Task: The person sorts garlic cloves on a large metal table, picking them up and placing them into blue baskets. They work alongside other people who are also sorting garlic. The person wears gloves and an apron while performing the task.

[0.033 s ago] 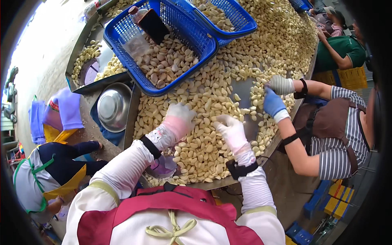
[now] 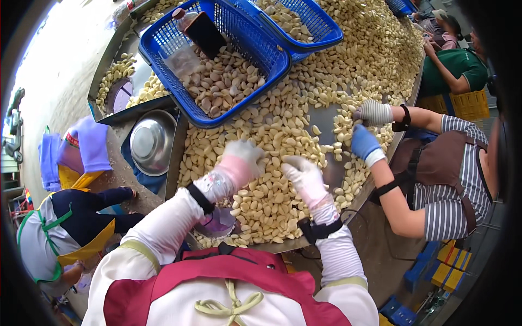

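On the metal table [image 2: 326,122], two gloved hands, left [image 2: 242,157] and right [image 2: 302,174], loosely curled on garlic cloves [image 2: 272,195], grasp unclear, two blue baskets [image 2: 255,81].

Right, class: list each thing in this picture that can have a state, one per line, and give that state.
Left hand: gloved, palm down on the garlic cloves.
Right hand: gloved, resting on the cloves; grip cannot be told.
Near basket: part full of cloves, upright.
Far basket: holds cloves, overlapping the near basket's rim.
Steel bowl: dome side up, so seemingly upside down.
Table: heaped with cloves, one bare patch.
Co-worker's hands: gloved, on the cloves.
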{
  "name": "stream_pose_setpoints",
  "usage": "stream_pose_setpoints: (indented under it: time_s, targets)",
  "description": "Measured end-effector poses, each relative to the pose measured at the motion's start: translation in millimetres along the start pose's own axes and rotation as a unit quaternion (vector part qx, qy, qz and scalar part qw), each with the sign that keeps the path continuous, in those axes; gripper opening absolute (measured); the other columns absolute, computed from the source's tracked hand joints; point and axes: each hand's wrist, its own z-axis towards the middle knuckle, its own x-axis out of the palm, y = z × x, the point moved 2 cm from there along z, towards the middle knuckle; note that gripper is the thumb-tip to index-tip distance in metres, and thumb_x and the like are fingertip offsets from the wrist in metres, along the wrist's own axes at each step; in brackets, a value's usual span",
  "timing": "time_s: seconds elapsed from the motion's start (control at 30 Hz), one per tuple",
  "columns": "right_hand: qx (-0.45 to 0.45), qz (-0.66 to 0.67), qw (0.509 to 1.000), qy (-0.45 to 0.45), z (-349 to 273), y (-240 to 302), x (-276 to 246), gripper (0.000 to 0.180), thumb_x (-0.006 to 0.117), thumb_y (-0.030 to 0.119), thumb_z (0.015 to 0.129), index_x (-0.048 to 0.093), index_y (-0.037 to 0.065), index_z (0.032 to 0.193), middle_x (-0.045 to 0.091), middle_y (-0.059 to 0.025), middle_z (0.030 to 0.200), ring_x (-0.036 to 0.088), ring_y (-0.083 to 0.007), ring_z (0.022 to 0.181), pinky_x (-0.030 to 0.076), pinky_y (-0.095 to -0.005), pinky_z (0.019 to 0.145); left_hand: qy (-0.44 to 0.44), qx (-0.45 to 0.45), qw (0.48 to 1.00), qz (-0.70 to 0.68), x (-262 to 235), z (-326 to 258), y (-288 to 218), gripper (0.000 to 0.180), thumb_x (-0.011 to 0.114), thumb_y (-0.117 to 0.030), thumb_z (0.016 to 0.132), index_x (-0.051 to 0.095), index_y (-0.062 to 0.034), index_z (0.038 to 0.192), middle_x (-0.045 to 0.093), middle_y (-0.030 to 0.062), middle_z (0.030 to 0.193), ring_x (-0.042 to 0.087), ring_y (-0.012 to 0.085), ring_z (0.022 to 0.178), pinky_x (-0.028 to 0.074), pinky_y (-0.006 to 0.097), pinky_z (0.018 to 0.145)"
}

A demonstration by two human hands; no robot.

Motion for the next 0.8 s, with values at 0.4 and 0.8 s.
stream_pose_setpoints:
  time_s: [0.4, 0.8]
  targets:
    - [-0.035, -0.555, 0.829, 0.050, 27.0, 25.2, 59.8, 0.015, 0.060, 0.021, 0.091, 0.072, 0.012, 0.095, 0.072, -0.0106, 0.091, 0.072, -0.0293, 0.089, 0.058, -0.0436, 0.072, 0.054, -0.096, 0.990, 0.093, 13.4, -6.5, -4.1, 0.030, 0.069, -0.040, 0.087, 0.074, -0.0205, 0.108, 0.067, 0.0077, 0.103, 0.062, 0.0302, 0.101, 0.049, 0.044, 0.087]
    - [-0.509, -0.251, 0.741, -0.359, 119.0, 229.3, -51.2, 0.015, 0.077, 0.016, 0.083, 0.069, 0.006, 0.091, 0.060, -0.0117, 0.080, 0.061, -0.0276, 0.070, 0.051, -0.0379, 0.063, -0.112, -0.047, 0.993, -0.008, -30.7, -54.7, 17.2, 0.011, 0.074, -0.011, 0.077, 0.074, -0.0084, 0.088, 0.067, 0.0104, 0.082, 0.064, 0.0324, 0.081, 0.052, 0.043, 0.073]
